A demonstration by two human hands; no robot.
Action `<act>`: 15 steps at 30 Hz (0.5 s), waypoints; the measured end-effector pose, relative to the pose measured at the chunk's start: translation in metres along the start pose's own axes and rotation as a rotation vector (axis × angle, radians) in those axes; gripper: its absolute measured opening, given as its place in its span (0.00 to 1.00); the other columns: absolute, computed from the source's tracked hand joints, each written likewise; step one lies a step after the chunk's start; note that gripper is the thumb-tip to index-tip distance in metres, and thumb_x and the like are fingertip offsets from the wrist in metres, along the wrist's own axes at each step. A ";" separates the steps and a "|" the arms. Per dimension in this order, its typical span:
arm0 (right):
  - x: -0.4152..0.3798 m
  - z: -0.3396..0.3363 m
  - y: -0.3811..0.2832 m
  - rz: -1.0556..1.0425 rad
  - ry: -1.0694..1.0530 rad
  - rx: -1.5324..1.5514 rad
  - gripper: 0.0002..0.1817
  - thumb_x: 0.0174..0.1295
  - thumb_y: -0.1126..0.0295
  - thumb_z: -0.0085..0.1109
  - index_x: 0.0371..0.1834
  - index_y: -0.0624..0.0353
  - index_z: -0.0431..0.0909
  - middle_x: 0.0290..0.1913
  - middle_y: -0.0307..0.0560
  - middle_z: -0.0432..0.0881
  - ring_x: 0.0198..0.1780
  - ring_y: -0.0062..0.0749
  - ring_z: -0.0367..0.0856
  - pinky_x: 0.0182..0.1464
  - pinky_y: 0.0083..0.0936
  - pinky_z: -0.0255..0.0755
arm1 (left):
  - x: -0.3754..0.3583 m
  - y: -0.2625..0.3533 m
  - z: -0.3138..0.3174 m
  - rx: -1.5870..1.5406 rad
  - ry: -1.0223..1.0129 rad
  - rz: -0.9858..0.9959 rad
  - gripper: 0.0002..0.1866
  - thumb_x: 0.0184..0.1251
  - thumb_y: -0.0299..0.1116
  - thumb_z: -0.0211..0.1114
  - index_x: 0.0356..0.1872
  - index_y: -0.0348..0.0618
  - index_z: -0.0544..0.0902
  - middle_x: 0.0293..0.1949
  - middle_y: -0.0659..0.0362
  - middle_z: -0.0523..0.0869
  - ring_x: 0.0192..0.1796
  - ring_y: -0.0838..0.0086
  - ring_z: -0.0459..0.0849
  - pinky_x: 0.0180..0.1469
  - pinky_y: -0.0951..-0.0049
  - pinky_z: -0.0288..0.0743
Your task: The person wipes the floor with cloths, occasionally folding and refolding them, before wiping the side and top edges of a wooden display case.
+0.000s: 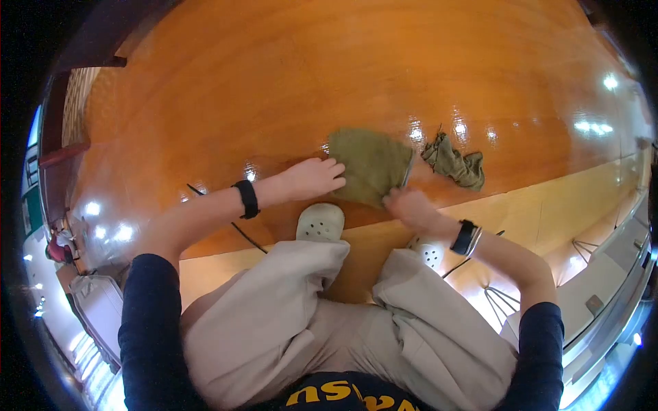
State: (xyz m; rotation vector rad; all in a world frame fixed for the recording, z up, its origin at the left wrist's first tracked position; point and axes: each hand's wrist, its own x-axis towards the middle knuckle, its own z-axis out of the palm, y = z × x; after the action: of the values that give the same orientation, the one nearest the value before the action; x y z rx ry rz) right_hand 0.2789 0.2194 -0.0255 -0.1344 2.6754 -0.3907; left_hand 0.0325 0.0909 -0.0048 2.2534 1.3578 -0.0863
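An olive-green cloth [370,164] lies spread out on the shiny wooden floor in front of my feet. My left hand [319,178] is at its left edge, with bent fingers touching the fabric. At the lower right corner, my right hand [410,207] pinches the cloth's edge, its fingers slightly blurred. A second olive cloth [454,163], crumpled, rests on the floor to the right of the first. Both my wrists have black bands.
My feet in white clogs [321,222] are just below the cloth. Dark cables [248,237] run beside my legs. Pale chairs [582,335] stand at the right, dark wooden furniture [96,34] at the upper left. A person [59,248] shows at the far left.
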 end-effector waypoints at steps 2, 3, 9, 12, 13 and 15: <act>-0.007 0.014 -0.021 -0.064 0.013 0.074 0.08 0.51 0.71 0.53 0.35 0.55 0.74 0.33 0.45 0.77 0.35 0.38 0.79 0.37 0.33 0.73 | -0.005 0.011 0.004 -0.013 -0.026 0.032 0.09 0.54 0.29 0.57 0.37 0.43 0.71 0.36 0.57 0.73 0.44 0.65 0.76 0.37 0.66 0.76; -0.011 0.012 -0.029 -0.108 -0.029 0.118 0.08 0.51 0.71 0.53 0.35 0.55 0.74 0.33 0.45 0.77 0.36 0.39 0.80 0.37 0.34 0.74 | -0.008 0.017 0.006 -0.040 -0.072 0.056 0.09 0.54 0.29 0.57 0.37 0.43 0.71 0.36 0.57 0.73 0.43 0.65 0.76 0.37 0.66 0.76; -0.001 -0.028 0.014 -0.065 -0.146 0.291 0.08 0.55 0.69 0.53 0.36 0.58 0.76 0.31 0.51 0.80 0.37 0.46 0.81 0.35 0.39 0.76 | 0.008 -0.012 -0.019 -0.380 -0.089 -0.047 0.12 0.54 0.32 0.62 0.37 0.42 0.70 0.37 0.50 0.78 0.43 0.54 0.78 0.41 0.57 0.74; 0.012 -0.084 0.054 0.168 -0.016 0.278 0.10 0.56 0.66 0.53 0.38 0.57 0.75 0.33 0.53 0.81 0.37 0.49 0.81 0.36 0.40 0.76 | 0.021 -0.049 -0.068 -0.421 0.124 -0.175 0.07 0.57 0.32 0.58 0.33 0.44 0.71 0.33 0.52 0.76 0.40 0.55 0.76 0.39 0.57 0.70; 0.015 -0.094 0.069 0.271 0.100 0.293 0.10 0.57 0.65 0.53 0.38 0.57 0.75 0.34 0.54 0.80 0.37 0.50 0.80 0.37 0.40 0.74 | 0.024 -0.067 -0.078 -0.347 0.213 -0.187 0.08 0.58 0.34 0.58 0.33 0.44 0.70 0.32 0.53 0.74 0.38 0.56 0.75 0.39 0.59 0.69; 0.016 -0.118 0.094 0.404 0.340 0.286 0.10 0.57 0.65 0.54 0.39 0.56 0.75 0.35 0.54 0.80 0.37 0.50 0.79 0.37 0.40 0.74 | 0.028 -0.088 -0.103 -0.271 0.377 -0.258 0.10 0.57 0.33 0.59 0.34 0.43 0.69 0.32 0.54 0.74 0.40 0.57 0.74 0.41 0.62 0.69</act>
State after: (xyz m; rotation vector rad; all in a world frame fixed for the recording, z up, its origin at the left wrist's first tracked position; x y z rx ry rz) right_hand 0.2108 0.3363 0.0434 0.5972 2.8368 -0.7053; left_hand -0.0479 0.1925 0.0422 1.9209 1.7326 0.4300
